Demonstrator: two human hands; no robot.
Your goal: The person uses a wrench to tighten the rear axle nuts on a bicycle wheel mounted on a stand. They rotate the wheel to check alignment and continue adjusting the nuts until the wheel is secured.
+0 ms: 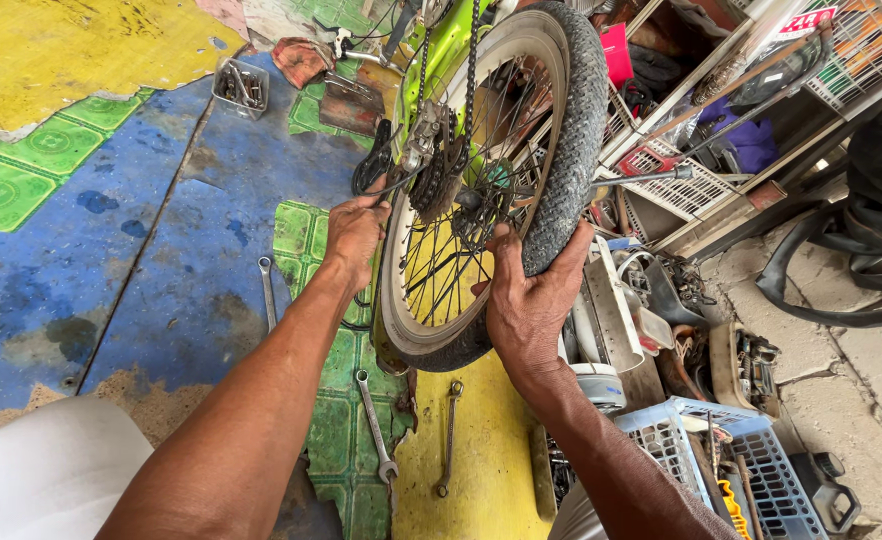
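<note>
While the right hand (529, 300) grips the rear wheel (491, 190) tyre and the left hand (354, 232) closes around the axle side, fingers beside the chain (472, 70) risk pinching if it spins.

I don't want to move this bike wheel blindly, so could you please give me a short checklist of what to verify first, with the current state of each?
1. Right hand gripping the tyre: ok, palm and thumb wrap the tread.
2. Left hand at the sprocket side: ok, though its fingertips are hidden.
3. Chain seated on the sprocket: cannot tell.
4. Axle sitting in the green frame: cannot tell, spokes block it.
5. Spanners within reach on the floor: ok, three lie beside the wheel.
</note>
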